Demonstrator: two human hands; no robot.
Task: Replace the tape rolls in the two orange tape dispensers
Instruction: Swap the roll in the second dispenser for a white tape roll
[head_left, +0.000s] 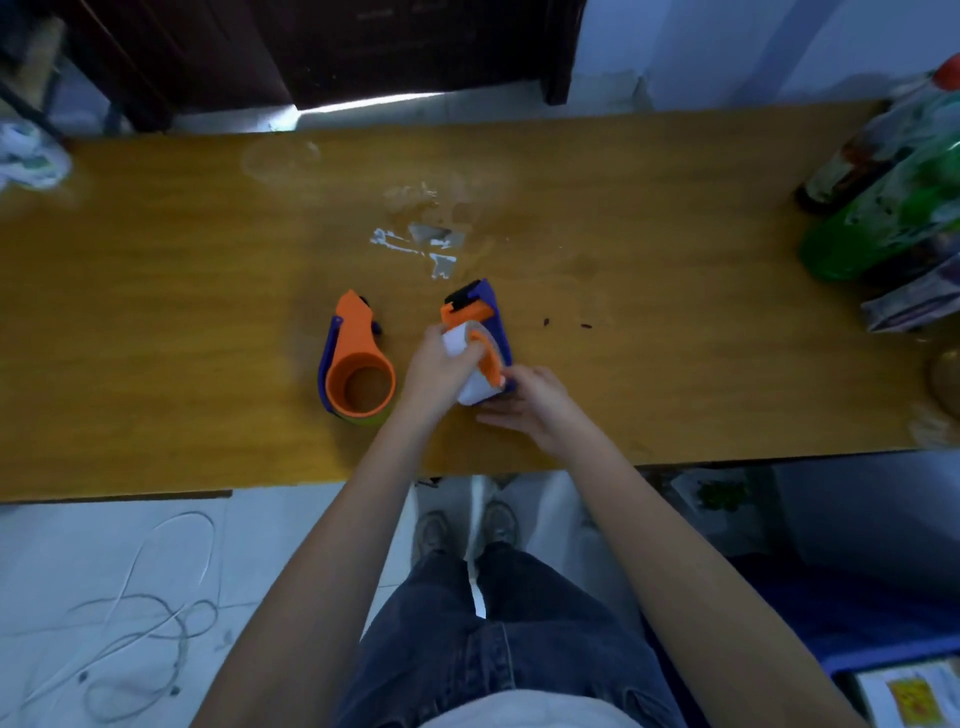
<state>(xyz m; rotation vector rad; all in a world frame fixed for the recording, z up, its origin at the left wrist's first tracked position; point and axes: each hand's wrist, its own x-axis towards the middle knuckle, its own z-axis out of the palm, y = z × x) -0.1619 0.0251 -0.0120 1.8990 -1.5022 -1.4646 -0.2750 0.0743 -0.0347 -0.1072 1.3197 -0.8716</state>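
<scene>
Two orange and purple tape dispensers lie on the wooden table (675, 218). The left dispenser (356, 358) rests untouched, its round orange hub facing up with no roll on it. The right dispenser (480, 317) lies just right of it, near the table's front edge. My left hand (439, 369) grips a white tape roll (470, 384) that sits against the right dispenser's orange hub. My right hand (530, 400) holds the near end of the right dispenser from the right side. Part of the roll is hidden by my fingers.
Torn white tape scraps (421, 247) stick to the table behind the dispensers. Bottles in plastic wrap (893, 192) crowd the right end, a white bag (28, 156) the far left corner. Loose cables (140, 623) lie on the floor at lower left.
</scene>
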